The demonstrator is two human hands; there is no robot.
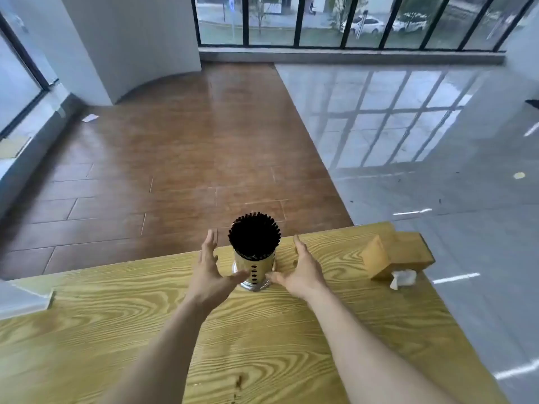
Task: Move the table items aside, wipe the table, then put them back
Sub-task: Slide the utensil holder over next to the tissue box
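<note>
A shiny metal holder [254, 272] packed with black chopsticks [253, 234] stands upright near the far edge of the wooden table [262, 330]. My left hand [210, 269] is just left of the holder and my right hand [303, 269] just right of it. Both hands have fingers spread, and the thumbs lie close to the holder's base; neither hand grips it. A wooden tissue box [393, 255] with a white tissue [404, 278] sticking out sits at the table's far right corner.
A pale, translucent object [20, 295] lies at the table's left edge. Beyond the table's far edge are brown wood flooring [175, 158] and glossy grey tiles [423, 141]. The table's right edge drops off near the tissue box.
</note>
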